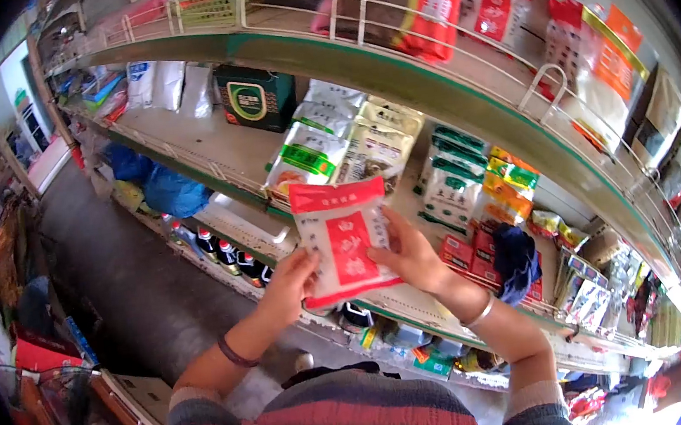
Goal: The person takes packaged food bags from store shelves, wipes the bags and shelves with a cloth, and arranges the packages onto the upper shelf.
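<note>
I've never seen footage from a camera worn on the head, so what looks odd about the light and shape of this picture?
Head view: black rounded corners; shelves bowed as if by a wide lens; harsh glare at the lower right edge; bright daylight in the doorway, upper left; dim floor; red-and-white packet readable in large print, its small print too soft.

Some fingers of the left hand (289, 288) and the right hand (410, 257) are hidden behind the red-and-white plastic packet (348, 241), whose side print is too small to read. The large red-and-yellow plastic bag (439, 3) runs off the top edge, the striped knitted sweater (337, 416) off the bottom. The contents of the knotted blue plastic bag (175, 191) cannot be made out.
</note>
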A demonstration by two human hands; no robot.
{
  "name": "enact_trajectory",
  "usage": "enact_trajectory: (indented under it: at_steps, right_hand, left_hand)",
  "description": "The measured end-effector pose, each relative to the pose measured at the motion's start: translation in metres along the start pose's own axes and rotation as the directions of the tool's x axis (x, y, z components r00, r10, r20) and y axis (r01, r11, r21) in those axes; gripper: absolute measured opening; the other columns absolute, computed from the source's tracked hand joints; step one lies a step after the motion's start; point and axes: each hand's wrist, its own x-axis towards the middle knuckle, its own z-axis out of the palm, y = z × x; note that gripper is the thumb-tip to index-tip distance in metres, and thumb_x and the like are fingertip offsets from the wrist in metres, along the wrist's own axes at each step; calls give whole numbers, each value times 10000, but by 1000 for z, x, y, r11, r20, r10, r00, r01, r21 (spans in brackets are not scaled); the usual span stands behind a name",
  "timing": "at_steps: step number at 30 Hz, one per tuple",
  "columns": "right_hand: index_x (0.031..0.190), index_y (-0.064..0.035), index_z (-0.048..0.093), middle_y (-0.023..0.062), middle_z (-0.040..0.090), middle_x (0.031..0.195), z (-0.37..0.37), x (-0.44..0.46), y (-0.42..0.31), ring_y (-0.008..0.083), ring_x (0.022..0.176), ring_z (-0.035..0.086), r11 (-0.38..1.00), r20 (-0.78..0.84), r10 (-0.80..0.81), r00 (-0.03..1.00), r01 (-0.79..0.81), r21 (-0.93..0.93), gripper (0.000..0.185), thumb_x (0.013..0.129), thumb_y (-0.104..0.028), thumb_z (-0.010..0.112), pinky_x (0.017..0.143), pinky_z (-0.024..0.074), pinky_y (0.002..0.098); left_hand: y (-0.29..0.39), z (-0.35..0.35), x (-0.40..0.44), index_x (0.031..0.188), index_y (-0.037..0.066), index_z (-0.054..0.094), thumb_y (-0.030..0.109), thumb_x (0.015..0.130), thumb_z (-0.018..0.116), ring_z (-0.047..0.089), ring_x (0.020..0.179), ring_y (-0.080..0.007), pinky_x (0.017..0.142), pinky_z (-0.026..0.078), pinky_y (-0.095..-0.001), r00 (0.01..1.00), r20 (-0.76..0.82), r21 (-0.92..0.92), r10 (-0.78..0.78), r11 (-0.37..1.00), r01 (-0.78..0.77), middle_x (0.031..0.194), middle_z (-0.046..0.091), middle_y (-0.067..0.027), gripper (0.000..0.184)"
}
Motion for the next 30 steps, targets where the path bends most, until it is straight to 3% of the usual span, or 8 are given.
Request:
enact_trajectory:
  at_steps: [6, 10, 11, 14, 21, 24, 25, 30]
  right_hand:
    - [1293, 67, 236, 138, 597, 780, 78, 120, -28, 179, 654, 576, 959, -3, -4, 1000, 4, 283, 781, 720, -238, 671, 564, 464, 308]
    - [1270, 29, 314, 151, 588, 903, 123, 208, -1, 223, 775, 573, 993, -158, 12, 987, -30, -114, 683, 738, -256, 635, 685, 481, 330]
    - [1239, 26, 350, 167, 587, 925, 131, 220, 0, 249, 802, 579, 994, -129, 108, 986, -110, -4, 655, 725, -254, 642, 715, 476, 345]
    - [1164, 10, 447, 248, 527, 1082, 143, 223, -3, 363, 975, 532, 848, 202, -16, 979, 121, -516, 546, 739, -316, 552, 843, 428, 413]
    - [1046, 4, 530, 151, 576, 867, 111, 157, -27, 279, 826, 570, 836, 417, -262, 871, 420, -352, 337, 748, -150, 569, 765, 455, 352]
    - [1047, 1, 543, 139, 609, 877, 55, 104, -96, 243, 795, 612, 860, 379, -368, 849, 466, -209, 271, 798, -105, 549, 697, 497, 311]
    - [1043, 0, 553, 140, 617, 900, 33, 86, -125, 232, 806, 621, 847, 390, -387, 836, 490, -209, 247, 814, -90, 542, 680, 507, 297]
    - [892, -17, 606, 137, 611, 701, -53, 19, -231, 236, 636, 622, 780, 93, -520, 849, 516, -354, 134, 769, -46, 563, 571, 487, 305]
  left_hand:
    - [86, -65, 23, 1160, -33, 397, 83, 777, 559, 573, 932, -232, 820, 481, -354, 949, -114, 71, 295, 955, -288, 1026, 559, -150, 432]
    - [128, -131, 75, 1145, -46, 390, 31, 754, 569, 599, 827, -224, 717, 525, -312, 916, -234, 25, 326, 944, -330, 967, 564, -145, 437]
    - [140, -139, 83, 1142, -44, 421, 27, 756, 562, 601, 801, -213, 691, 529, -302, 898, -248, 29, 363, 929, -368, 964, 561, -143, 418]
    - [140, -190, 126, 1036, -41, 524, -22, 752, 526, 591, 735, -203, 633, 534, -289, 806, -357, 268, 473, 878, -396, 866, 560, -113, 285]
    - [113, -253, 156, 950, -26, 551, -4, 740, 544, 573, 768, -232, 659, 520, -333, 799, -413, 393, 438, 877, -277, 878, 558, -119, 211]
    - [107, -260, 167, 988, -12, 542, 33, 730, 578, 529, 901, -293, 788, 441, -376, 543, -165, 951, 823, 278, -132, 934, 551, -152, 264]
    - [117, -224, 148, 1019, 7, 531, 60, 733, 584, 467, 983, -333, 861, 358, -386, 515, -92, 994, 852, 111, -6, 1010, 523, -176, 296]
    - [149, -68, 95, 1066, 27, 523, 60, 753, 562, 449, 1023, -333, 883, 345, -397, 284, 297, 932, 912, -212, -294, 1106, 473, -184, 317]
